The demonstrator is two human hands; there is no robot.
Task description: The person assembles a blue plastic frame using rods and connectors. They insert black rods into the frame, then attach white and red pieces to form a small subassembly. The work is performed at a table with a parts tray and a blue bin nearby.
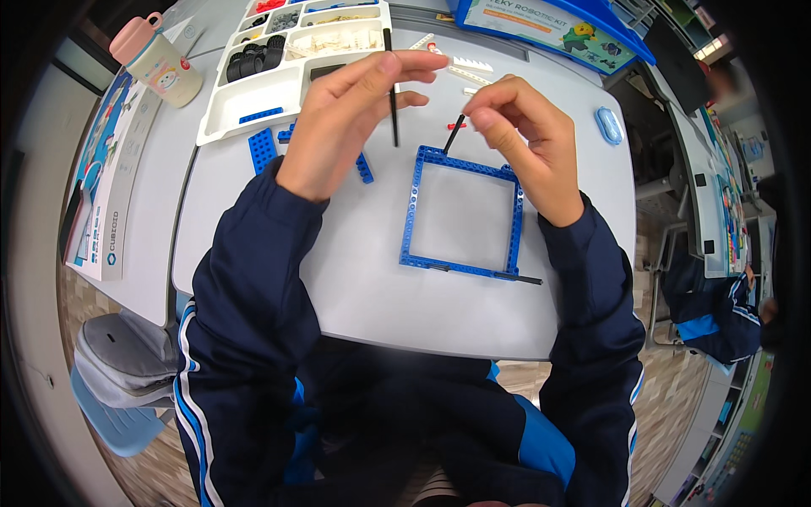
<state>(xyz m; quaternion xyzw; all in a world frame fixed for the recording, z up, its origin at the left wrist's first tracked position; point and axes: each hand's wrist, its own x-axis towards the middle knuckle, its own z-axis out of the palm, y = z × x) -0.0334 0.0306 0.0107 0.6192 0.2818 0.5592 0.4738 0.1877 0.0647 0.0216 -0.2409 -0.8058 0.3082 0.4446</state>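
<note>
1. Table (363,291), white; near edge at the person's lap. Open surface runs left of the frame and down to that edge; the right sleeve crosses the right part.
2. Box (549,35), blue, at the far edge, bounding reach there.
3. Tray (253,97), white, compartmented, far left; holds wheels and small parts, its near corner beyond the left wrist.
4. Frame (410,211), blue, four-sided, lying on the table right of centre.
5. Left hand (345,111), raised, thumb and fingers pinched on a long black rod (394,114), held near upright left of the frame.
6. Right hand (534,139), fingers curled, over the frame's far right corner; tips at the top of a short black rod (454,135) on the frame's far side. Cannot tell whether it grips.
7. Bottle (165,72), pink-lidded, far left, beyond the tray.
8. Case (608,125), blue, small, near the right edge.
9. Plate (263,150), blue, studded, beside the left wrist.
10. Black rod (528,280), jutting right from the frame's near right corner, just beside the right sleeve.
11. Red piece (457,127), beyond the frame.
</note>
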